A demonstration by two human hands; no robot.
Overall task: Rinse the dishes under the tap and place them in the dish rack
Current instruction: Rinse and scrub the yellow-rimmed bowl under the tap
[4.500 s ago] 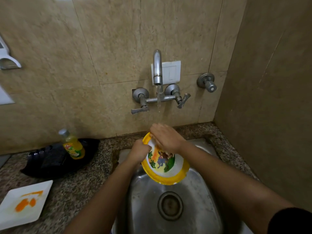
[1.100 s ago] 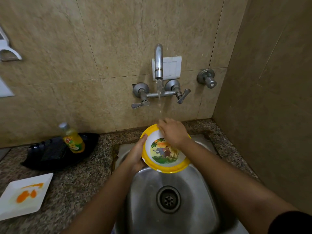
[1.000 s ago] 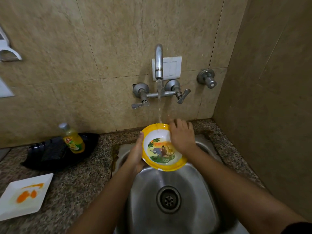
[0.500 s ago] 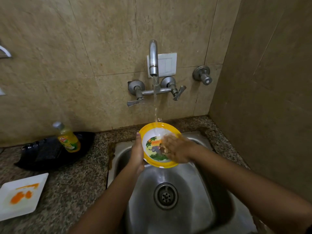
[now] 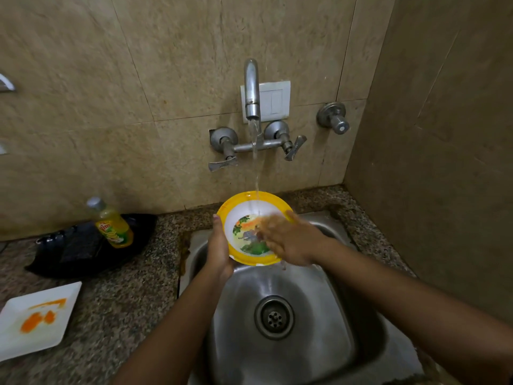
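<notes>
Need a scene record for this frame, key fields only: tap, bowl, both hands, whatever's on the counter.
tap: running, stream falls into bowl
bowl: yellow rim, tilted, above sink
left hand: grips bowl's left edge
right hand: fingers inside bowl, blurred
plate: white, orange smears, on counter left of sink
bottle: yellow, by black tray near wall

We're in a kitchen here: steel sink [image 5: 319,284] set in a speckled granite counter [image 5: 125,301], wall tap [image 5: 251,87] running, dish-soap bottle [image 5: 113,227] and stained plate [image 5: 16,343] alongside.
</notes>
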